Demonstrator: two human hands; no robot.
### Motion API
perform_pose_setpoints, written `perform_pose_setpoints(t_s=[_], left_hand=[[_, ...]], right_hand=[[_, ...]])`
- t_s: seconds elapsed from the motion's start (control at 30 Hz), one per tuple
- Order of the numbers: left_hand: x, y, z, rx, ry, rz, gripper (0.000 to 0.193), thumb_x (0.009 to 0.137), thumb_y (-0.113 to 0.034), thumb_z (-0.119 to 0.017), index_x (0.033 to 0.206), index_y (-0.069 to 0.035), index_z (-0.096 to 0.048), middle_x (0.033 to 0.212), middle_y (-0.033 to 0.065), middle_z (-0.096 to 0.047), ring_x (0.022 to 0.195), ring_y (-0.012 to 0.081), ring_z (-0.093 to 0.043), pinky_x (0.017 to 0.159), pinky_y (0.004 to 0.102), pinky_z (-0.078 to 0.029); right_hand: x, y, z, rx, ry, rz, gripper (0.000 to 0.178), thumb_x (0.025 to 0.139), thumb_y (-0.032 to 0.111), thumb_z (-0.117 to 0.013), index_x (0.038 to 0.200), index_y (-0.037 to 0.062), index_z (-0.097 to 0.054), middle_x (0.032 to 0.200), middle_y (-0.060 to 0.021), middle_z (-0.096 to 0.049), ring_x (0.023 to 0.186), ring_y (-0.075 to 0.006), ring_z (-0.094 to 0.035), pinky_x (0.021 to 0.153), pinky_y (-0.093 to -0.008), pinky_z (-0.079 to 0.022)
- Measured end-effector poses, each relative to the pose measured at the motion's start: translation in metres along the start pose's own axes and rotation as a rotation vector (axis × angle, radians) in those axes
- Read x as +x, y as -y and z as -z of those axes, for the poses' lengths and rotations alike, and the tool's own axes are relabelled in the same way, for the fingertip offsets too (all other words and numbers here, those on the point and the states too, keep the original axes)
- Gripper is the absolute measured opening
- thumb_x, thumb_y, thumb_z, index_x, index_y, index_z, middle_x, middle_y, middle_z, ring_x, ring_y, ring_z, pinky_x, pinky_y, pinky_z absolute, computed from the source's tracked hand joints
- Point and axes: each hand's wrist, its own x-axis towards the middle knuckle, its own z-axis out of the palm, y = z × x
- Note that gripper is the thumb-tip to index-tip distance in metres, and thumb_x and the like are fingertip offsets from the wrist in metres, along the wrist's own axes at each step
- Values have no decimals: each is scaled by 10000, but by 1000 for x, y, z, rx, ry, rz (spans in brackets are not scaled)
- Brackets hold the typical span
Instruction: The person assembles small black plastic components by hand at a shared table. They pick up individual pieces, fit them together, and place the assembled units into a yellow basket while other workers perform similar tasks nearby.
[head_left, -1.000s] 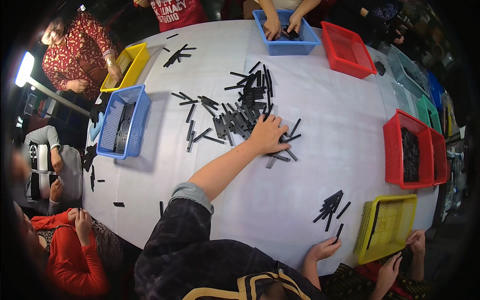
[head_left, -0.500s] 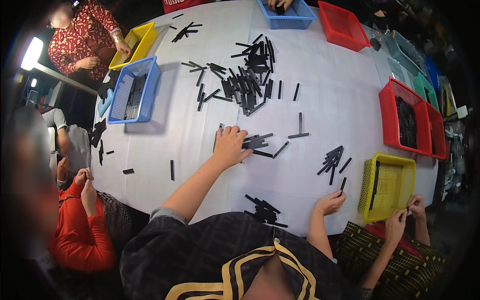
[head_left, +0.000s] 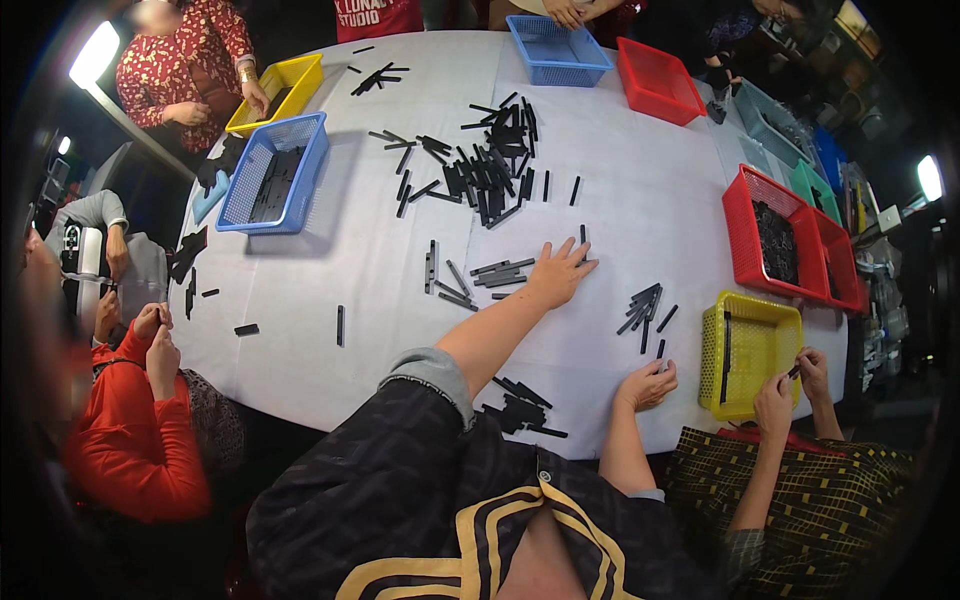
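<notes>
My left hand (head_left: 562,272) reaches across the white table with its fingers spread, palm down. Its fingertips lie at a short black strip (head_left: 583,236), which they partly cover. Beside the wrist is a loose group of dark grey strips (head_left: 503,272), and one more strip (head_left: 431,267) stands apart to its left. At the near right, my right hand (head_left: 646,385) is closed around a small black strip (head_left: 661,349) that pokes up from the fingers. Just beyond it is a fanned pile of strips (head_left: 642,310). Another black pile (head_left: 522,408) lies close to my body.
A large heap of black strips (head_left: 487,170) lies mid-table. Baskets stand around the edges: blue (head_left: 231,190), yellow (head_left: 712,375), red (head_left: 745,240), another red one (head_left: 655,85). Co-workers sit on both sides; one's hands (head_left: 775,405) are at the near yellow basket.
My left hand has moved right, off the grey strips, which now show, to the strip pair farther right. My right hand still holds its strip. The whole view has shifted slightly.
</notes>
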Motion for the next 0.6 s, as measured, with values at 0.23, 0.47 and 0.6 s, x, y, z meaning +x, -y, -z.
perform_pose_setpoints(t_s=[0.23,0.47,0.6], left_hand=[[-4,13,13,-90,449,122,141,789,-104,-520,899,-77,-605,983,52,-543,954,227,-508,800,393,-409],[-62,35,53,-98,391,204,112,766,-145,-573,831,-61,-609,922,73,-557,926,235,-516,774,386,-406],[-59,23,59,-99,359,280,217,713,-220,-660,853,-69,-594,901,78,-561,916,250,-519,761,400,-407]], right_hand=[[-1,3,6,23,-34,32,280,872,277,-490,1080,92,-522,1015,-118,-528,898,-304,-551,742,-433,-403],[-2,-10,-2,14,-62,43,290,869,296,-493,1067,86,-516,1006,-118,-536,889,-309,-552,714,-437,-412],[0,-8,-6,34,-85,70,294,862,290,-503,1062,75,-511,1004,-126,-535,894,-316,-549,701,-445,-419]])
